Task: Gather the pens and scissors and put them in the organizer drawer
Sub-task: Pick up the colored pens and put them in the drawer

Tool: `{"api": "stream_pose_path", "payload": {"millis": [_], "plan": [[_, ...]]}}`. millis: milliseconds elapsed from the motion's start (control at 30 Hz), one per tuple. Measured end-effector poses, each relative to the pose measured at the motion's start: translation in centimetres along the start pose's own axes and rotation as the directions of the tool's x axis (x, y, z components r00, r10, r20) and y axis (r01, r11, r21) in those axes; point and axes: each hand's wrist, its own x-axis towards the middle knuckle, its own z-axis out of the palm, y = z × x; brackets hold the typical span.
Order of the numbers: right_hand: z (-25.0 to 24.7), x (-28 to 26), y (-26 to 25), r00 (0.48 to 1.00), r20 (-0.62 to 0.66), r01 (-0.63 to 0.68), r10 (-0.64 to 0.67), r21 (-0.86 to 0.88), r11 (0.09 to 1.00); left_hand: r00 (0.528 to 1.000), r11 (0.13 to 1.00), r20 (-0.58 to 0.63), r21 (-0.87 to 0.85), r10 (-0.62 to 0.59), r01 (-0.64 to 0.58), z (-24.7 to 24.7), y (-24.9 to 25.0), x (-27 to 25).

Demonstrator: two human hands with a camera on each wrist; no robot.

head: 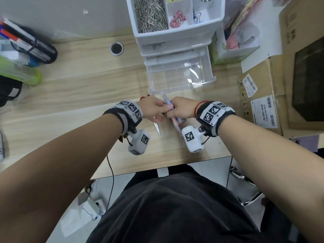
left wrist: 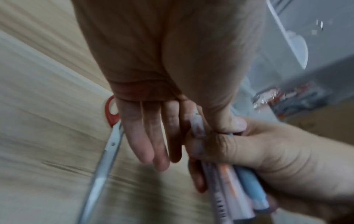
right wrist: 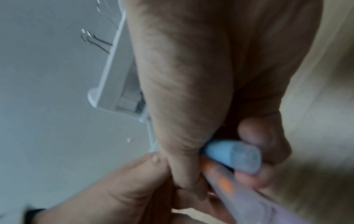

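Note:
My right hand [head: 181, 109] grips a bundle of pens [head: 166, 101] just in front of the open clear drawer [head: 182, 87] of the white organizer [head: 175, 38]. In the left wrist view the pens [left wrist: 229, 189] show blue, orange-marked and white barrels inside that right fist [left wrist: 272, 159]. My left hand [head: 157, 110] meets the bundle, its thumb and index finger pinching the pens' upper ends, its other fingers [left wrist: 149, 139] held straight. Red-handled scissors [left wrist: 107, 151] lie closed on the desk beneath the left hand, blades [head: 157, 128] pointing toward me. A blue pen end [right wrist: 233, 156] fills the right wrist view.
A black pencil case [head: 35, 44] and a green case [head: 21, 74] lie at the far left. A cable hole [head: 116, 48] sits left of the organizer. Cardboard boxes [head: 263, 102] and a stuffed carton [head: 233, 35] crowd the right. The desk's front edge [head: 157, 170] is near my body.

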Motion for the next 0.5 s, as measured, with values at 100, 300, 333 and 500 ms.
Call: {"api": "stream_pose_path", "payload": {"millis": [100, 300, 333, 500], "plan": [[-1.1, -1.7, -1.2, 0.997, -0.033, 0.067, -0.066, 0.015, 0.998, 0.997, 0.994, 0.08, -0.105, 0.019, -0.01, -0.6, 1.6, -0.9], [-3.8, -3.8, -2.3, 0.993, -0.029, 0.12, -0.118, 0.107, 0.987, 0.972, 0.928, 0.203, -0.37, 0.116, -0.034, -2.0, 4.4, -3.1], [-4.3, -4.0, -2.5, 0.988, -0.068, 0.143, -0.136, 0.124, 0.982, 0.977, 0.909, 0.169, -0.414, 0.128, -0.048, -2.3, 4.9, -3.2], [-6.4, -4.0, -3.4, 0.914, -0.371, 0.286, -0.167, 0.296, 0.911, 0.985, 0.828, 0.023, -0.545, 0.169, -0.129, -4.1, 6.6, -3.4]]}}
